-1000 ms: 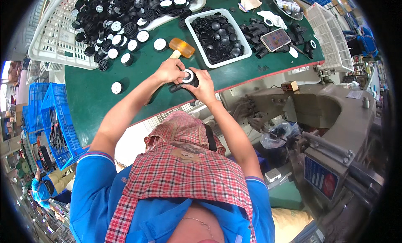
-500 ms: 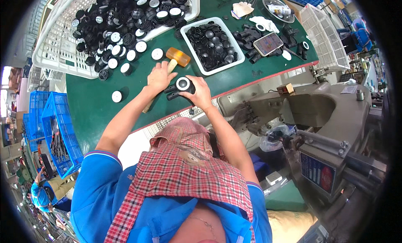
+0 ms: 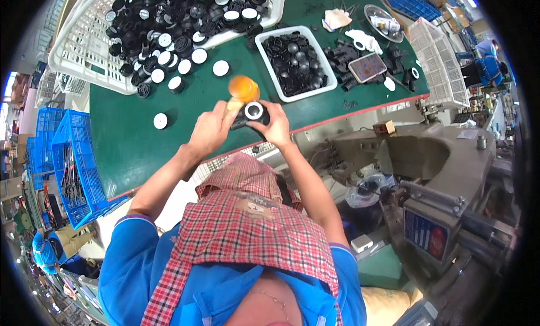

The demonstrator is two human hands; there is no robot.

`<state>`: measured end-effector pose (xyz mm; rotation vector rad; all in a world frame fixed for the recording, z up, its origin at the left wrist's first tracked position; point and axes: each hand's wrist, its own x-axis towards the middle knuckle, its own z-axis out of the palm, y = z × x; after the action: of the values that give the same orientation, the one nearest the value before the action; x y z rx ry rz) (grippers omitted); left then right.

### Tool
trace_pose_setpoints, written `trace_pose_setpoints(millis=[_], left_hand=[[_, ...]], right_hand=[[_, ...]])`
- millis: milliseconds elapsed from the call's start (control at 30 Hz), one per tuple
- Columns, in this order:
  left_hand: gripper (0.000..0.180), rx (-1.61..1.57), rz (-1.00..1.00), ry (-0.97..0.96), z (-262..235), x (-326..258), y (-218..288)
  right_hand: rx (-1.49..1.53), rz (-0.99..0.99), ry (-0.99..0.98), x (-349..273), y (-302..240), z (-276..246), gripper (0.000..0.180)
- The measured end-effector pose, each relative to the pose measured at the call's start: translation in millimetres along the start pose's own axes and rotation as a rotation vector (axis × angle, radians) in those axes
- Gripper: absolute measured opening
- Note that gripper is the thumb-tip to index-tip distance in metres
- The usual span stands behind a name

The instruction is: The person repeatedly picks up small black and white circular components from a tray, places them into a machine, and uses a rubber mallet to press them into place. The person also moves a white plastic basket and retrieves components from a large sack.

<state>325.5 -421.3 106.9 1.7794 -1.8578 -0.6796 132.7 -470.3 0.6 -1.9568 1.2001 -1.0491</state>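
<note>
Your left fingers grip the mallet, your right fingers the wheel assembly, likely light, stiff and best held at three o'clock.

The orange-headed mallet in the left grip has a glossy, translucent, plastic-looking head and a pale, straight handle resembling matt wood. The black tubular fitting with a white ring, held in the right grip, looks like smooth plastic, its dark centre shiny. Under both grips, the green tabletop is smooth with a faint sheen. Ahead and to the right of the right grip, a white rectangular tray of smooth plastic carries black domed caps, several glossy. Behind the grips, the red-checked apron is matt cloth.
</note>
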Motion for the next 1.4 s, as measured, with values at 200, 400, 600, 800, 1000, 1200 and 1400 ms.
trace_pose_setpoints(millis=[200,400,600,800,1000,1200,1400], left_hand=[[0.032,0.116,0.048,-0.114,10.4,-10.6,-9.6],[0.034,0.238,0.010,0.059,18.2,41.9,-48.9],[0.035,0.353,0.246,0.275,11.6,84.7,-80.2],[0.053,0.339,0.443,0.127,20.7,145.2,-122.1],[0.062,-0.026,0.172,0.137,19.5,133.9,-107.3],[0.044,-1.121,0.140,-0.316,58.0,42.7,-7.7],[0.045,-1.134,0.226,-0.765,136.8,-75.1,138.4]], right_hand=[[-0.039,0.030,0.005,4.0,-2.2,0.0,0.063],[0.009,0.028,0.041,-10.3,-10.0,-3.9,0.062],[0.602,0.570,-0.114,-114.7,-20.5,-36.9,0.059],[0.123,0.691,-0.026,-140.0,4.0,22.8,0.067],[0.053,0.612,-0.004,-235.1,-22.6,-45.4,0.057],[-0.580,1.091,0.731,-487.0,-85.1,-146.2,0.033],[-0.924,1.772,0.942,-662.9,-120.1,-186.7,0.052]])
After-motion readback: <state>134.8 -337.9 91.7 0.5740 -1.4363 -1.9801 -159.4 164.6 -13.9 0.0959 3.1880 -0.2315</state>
